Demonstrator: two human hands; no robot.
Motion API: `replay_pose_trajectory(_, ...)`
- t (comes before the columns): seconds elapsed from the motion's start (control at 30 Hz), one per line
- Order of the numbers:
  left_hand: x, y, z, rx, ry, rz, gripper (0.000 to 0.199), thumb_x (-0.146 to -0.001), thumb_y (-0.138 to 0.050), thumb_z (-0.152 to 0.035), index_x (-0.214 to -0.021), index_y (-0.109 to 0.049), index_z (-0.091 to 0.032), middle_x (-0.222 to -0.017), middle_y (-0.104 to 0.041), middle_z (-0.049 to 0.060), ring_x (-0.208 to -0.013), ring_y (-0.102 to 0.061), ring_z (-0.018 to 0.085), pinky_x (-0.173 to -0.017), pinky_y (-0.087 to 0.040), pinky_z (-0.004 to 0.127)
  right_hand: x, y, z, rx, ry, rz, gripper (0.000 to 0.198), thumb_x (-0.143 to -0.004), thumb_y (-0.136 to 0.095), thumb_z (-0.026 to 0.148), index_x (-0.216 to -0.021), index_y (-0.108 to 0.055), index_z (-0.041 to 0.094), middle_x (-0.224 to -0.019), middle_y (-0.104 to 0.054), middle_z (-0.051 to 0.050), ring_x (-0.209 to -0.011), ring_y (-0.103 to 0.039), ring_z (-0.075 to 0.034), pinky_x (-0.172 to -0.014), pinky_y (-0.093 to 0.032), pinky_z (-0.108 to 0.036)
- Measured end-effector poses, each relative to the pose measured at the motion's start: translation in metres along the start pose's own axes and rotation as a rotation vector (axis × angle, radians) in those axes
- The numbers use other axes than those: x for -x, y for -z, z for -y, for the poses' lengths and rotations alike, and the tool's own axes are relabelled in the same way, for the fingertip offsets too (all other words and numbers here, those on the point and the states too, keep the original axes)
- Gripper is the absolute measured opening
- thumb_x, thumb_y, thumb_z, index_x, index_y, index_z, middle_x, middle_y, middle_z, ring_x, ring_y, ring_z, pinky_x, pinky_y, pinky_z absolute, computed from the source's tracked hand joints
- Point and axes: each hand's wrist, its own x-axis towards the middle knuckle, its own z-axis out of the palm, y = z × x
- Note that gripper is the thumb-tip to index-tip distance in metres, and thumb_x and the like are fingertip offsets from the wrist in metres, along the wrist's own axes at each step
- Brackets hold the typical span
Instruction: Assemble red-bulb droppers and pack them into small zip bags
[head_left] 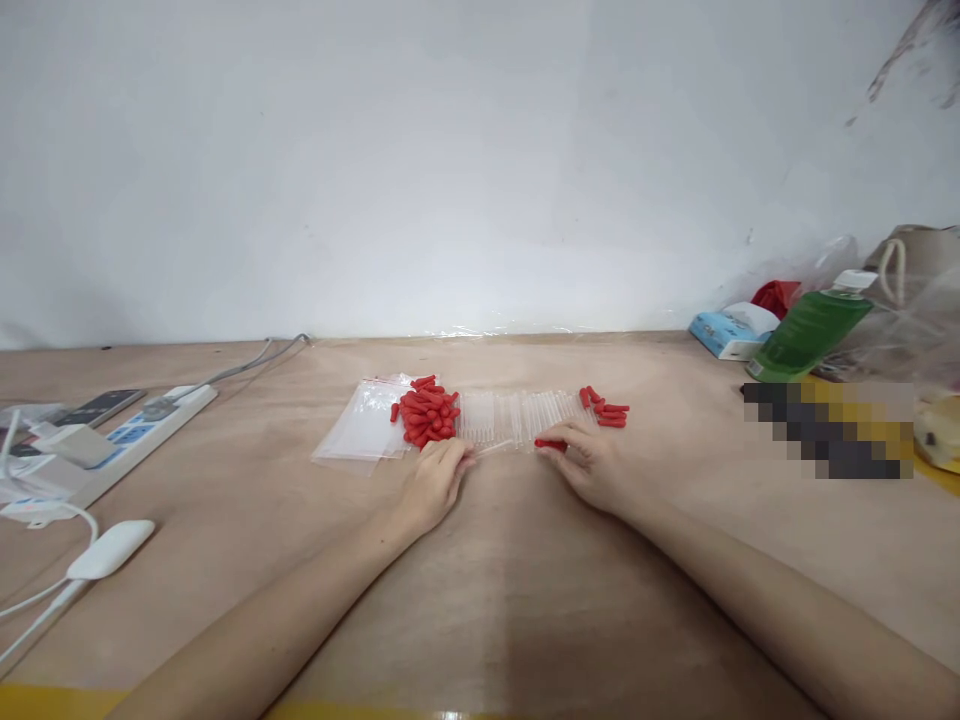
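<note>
Between the fingertips of my right hand (589, 462) is a red rubber bulb (551, 444), gripped with its end pointing left. My left hand (439, 480) is closed in a pinch on a thin clear dropper tube (495, 446) that sticks out to the right, apart from the bulb. Behind both hands lies a row of similar clear tubes (517, 415), side by side. A heap of red bulbs (427, 412) rests just beyond my left hand, partly over clear plastic bags (356, 430). Several more red pieces (604, 408) lie beyond my right hand; whether tubes are in them I cannot tell.
On the left are a white power strip (154, 435) with plugs and cables, a phone (101, 407) and a white device (112, 550). At the right stand a tissue pack (727, 335), a tilted green bottle (810, 330) and plastic bags (922, 310). A wall (480, 180) closes the back.
</note>
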Motion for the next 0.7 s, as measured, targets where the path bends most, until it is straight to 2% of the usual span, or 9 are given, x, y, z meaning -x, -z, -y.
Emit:
replay_pose_trajectory(0.13,0.0,-0.002,0.0,0.011,-0.063,-0.018,0.026,-0.089,-0.037,-0.015,-0.113,-0.048,-0.017,-0.09,-0.061,0.006,-0.081,-0.054,0.016,-0.072,-0.041,0.029,0.006,-0.007,0.0,-0.013,-0.018,0.023,0.016,-0.084,-0.049,0.027,-0.091,-0.062,0.021,-0.083,-0.06,-0.005,-0.075,-0.056,-0.015,-0.068,-0.047,-0.03)
replay_pose_trajectory(0.27,-0.003,-0.003,-0.002,0.004,-0.122,0.004,0.03,-0.088,-0.035,-0.01,-0.111,-0.053,-0.017,-0.088,-0.061,0.006,-0.08,-0.053,0.016,-0.07,-0.041,0.028,0.006,-0.008,-0.001,-0.012,-0.004,0.02,0.016,-0.083,-0.049,0.028,-0.091,-0.061,0.021,-0.081,-0.061,-0.004,-0.074,-0.056,-0.015,-0.068,-0.047,-0.03)
replay_pose_trajectory(0.5,-0.001,-0.005,-0.004,-0.011,-0.147,0.037,0.032,-0.088,-0.035,-0.011,-0.113,-0.054,-0.018,-0.092,-0.061,0.006,-0.077,-0.052,0.016,-0.069,-0.041,0.029,0.005,-0.007,0.011,-0.027,0.034,0.031,0.017,-0.084,-0.047,0.026,-0.093,-0.061,0.021,-0.082,-0.061,-0.004,-0.074,-0.057,-0.014,-0.068,-0.047,-0.029)
replay_pose_trajectory(0.7,-0.001,-0.007,-0.002,0.016,-0.234,-0.009,0.033,-0.087,-0.039,-0.009,-0.115,-0.054,-0.02,-0.098,-0.062,0.006,-0.082,-0.054,0.015,-0.071,-0.039,0.028,0.007,-0.006,0.013,-0.045,0.069,0.059,0.015,-0.084,-0.047,0.023,-0.091,-0.06,0.021,-0.083,-0.062,-0.004,-0.075,-0.057,-0.014,-0.067,-0.047,-0.028)
